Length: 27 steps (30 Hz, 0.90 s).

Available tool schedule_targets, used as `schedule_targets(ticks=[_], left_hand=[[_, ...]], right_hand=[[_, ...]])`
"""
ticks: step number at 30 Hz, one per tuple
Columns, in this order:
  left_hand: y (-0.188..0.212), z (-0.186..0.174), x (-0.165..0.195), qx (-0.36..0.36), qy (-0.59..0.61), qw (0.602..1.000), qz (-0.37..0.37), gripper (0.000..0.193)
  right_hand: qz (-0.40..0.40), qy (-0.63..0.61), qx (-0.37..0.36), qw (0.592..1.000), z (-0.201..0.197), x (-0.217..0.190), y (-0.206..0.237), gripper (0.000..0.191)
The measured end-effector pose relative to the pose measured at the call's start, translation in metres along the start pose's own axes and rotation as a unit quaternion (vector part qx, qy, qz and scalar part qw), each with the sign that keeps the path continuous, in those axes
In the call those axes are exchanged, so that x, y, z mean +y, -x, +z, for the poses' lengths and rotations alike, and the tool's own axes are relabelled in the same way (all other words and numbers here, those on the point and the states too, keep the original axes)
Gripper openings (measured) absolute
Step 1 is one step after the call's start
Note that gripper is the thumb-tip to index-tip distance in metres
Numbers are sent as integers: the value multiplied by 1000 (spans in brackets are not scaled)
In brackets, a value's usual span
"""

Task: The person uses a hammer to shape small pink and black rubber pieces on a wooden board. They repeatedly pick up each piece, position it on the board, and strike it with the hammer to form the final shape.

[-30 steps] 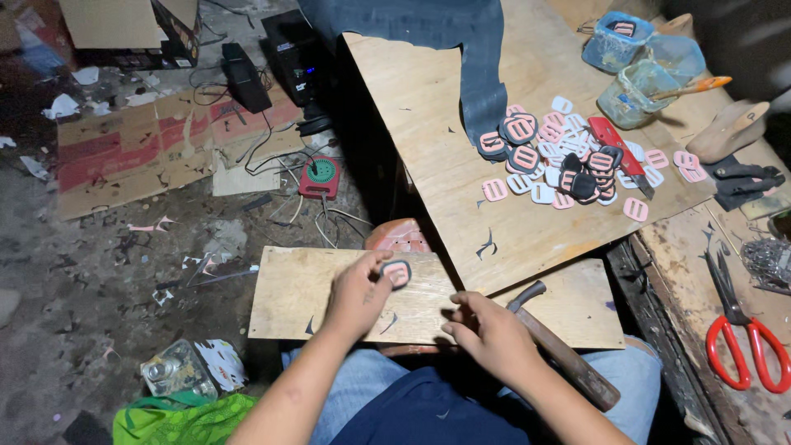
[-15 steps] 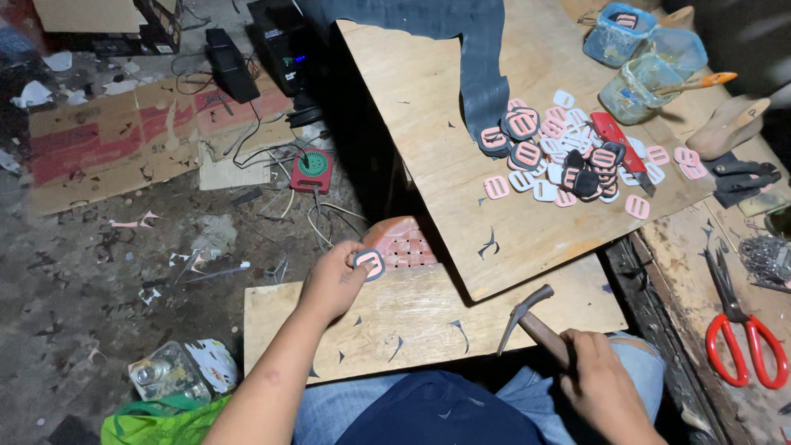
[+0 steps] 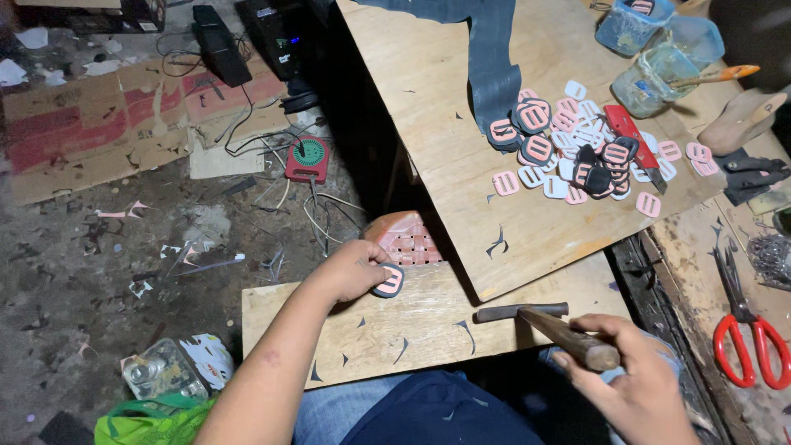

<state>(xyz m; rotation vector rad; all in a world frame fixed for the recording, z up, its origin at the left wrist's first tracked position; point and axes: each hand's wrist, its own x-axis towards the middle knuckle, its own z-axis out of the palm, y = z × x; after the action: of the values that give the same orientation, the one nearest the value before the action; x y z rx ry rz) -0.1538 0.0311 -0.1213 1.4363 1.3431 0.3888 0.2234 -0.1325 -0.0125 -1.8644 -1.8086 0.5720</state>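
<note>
Gripping hammer (image 3: 544,323), head pointing left

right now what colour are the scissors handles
Red, on the scissors at the right edge; the head view shows them.

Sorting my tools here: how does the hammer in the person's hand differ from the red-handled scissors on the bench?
The hammer is held in the right hand, lifted over the small plywood board; the scissors lie untouched on the dark bench at the right. The hammer has a brown wooden handle and a dark head; the scissors have bright red loop handles and dark blades. The hammer is one solid piece; the scissors are two crossed blades. Both are hand tools with dark metal working ends.
</note>
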Motion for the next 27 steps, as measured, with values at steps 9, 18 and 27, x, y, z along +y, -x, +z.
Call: schedule_targets(ticks=[9,18,27], left_hand=[[11,-13,0,55,-81,995,-29,17],[-5,-8,0,25,-78,996,-24,20],[4,-4,-11,51,14,999,10,20]], right_hand=[[-287,98,-39,952,66,-25,-24,26],[-70,-167,-108,978,140,-75,-94,36],[-12,-15,-157,987,158,-122,-140,49]])
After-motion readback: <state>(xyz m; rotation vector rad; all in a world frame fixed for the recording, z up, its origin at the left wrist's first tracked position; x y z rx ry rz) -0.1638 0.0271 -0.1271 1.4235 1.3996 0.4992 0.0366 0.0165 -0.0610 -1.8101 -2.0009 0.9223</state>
